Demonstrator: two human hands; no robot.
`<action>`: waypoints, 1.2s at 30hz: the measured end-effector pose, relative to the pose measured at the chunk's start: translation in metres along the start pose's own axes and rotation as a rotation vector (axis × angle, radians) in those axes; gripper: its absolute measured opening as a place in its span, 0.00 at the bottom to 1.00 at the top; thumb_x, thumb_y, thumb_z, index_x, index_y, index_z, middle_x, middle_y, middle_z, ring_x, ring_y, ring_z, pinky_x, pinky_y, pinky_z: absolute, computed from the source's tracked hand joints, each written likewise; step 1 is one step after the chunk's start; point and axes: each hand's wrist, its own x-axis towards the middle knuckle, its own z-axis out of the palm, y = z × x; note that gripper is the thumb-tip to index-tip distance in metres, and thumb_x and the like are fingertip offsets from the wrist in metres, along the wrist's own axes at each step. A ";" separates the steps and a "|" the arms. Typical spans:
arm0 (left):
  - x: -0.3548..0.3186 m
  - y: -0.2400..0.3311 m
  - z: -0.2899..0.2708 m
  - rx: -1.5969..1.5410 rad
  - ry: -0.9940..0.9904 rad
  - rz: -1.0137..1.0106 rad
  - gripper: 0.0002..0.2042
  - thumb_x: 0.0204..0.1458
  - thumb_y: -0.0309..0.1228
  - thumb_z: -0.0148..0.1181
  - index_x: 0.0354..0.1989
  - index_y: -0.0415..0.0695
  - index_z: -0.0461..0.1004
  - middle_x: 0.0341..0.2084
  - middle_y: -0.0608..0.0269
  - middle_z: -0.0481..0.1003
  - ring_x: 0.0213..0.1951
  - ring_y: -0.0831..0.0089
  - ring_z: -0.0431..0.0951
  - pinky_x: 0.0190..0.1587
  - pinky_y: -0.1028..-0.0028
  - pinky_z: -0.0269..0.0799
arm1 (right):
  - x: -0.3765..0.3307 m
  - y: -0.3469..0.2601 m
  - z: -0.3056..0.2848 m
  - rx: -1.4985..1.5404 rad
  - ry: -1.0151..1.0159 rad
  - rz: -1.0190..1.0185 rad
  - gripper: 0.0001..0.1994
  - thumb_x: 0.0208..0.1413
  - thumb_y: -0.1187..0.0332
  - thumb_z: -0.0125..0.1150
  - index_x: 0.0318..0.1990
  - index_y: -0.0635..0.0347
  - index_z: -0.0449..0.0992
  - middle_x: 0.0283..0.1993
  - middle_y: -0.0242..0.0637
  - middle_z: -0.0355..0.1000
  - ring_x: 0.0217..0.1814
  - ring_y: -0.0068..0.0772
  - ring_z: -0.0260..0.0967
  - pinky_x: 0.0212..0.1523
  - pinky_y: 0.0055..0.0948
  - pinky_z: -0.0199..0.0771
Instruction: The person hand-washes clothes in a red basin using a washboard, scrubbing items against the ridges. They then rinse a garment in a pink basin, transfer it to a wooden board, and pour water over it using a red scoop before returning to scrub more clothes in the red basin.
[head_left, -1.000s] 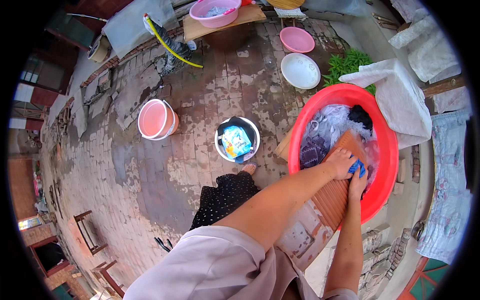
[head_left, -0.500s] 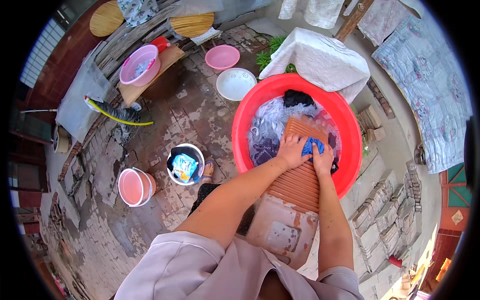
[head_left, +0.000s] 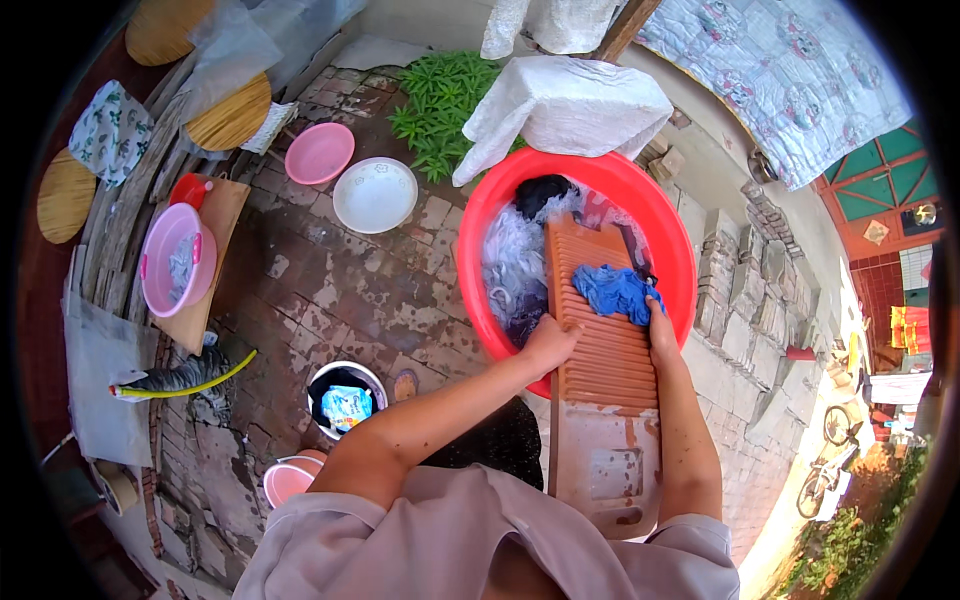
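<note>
An orange-brown ridged washboard leans into a big red tub, its smooth lower end toward me. A wet blue cloth lies crumpled across the upper ridges. Closed on the board's left edge is my left hand, thumb on the ridges, other fingers mostly hidden. My right hand grips the right edge just below the cloth, its thumb against the cloth's corner and its remaining fingers largely out of sight. Pale laundry and a black garment soak in sudsy water in the tub.
A white cloth drapes at the tub's far rim. A white basin and pink basin stand on the brick ground. Left are a bucket holding a blue packet, a pink bucket and a pink tub on a bench.
The blue cloth, bunched under both hands before, now lies looser on the board. My hands have moved apart to the board's two edges. The view has swung right.
</note>
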 end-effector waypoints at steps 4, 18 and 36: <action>0.008 0.061 -0.053 0.019 -0.293 0.097 0.19 0.54 0.36 0.55 0.45 0.30 0.72 0.38 0.49 0.76 0.42 0.66 0.77 0.43 0.69 0.70 | -0.031 -0.018 0.021 0.256 0.108 0.233 0.23 0.61 0.53 0.44 0.51 0.63 0.70 0.47 0.40 0.73 0.48 0.33 0.71 0.53 0.32 0.68; 0.071 0.036 -0.112 0.232 -0.275 -0.043 0.25 0.55 0.43 0.55 0.47 0.28 0.67 0.39 0.48 0.75 0.41 0.64 0.75 0.43 0.69 0.70 | 0.015 0.072 0.070 0.068 0.347 0.101 0.29 0.56 0.48 0.49 0.52 0.68 0.68 0.48 0.48 0.71 0.48 0.40 0.71 0.49 0.37 0.69; 0.072 0.092 -0.055 0.182 0.104 0.170 0.27 0.56 0.46 0.52 0.52 0.31 0.66 0.45 0.44 0.73 0.47 0.56 0.75 0.51 0.65 0.69 | -0.017 -0.088 0.089 -0.100 0.324 -0.493 0.17 0.59 0.60 0.52 0.46 0.67 0.68 0.43 0.58 0.70 0.48 0.54 0.68 0.50 0.38 0.66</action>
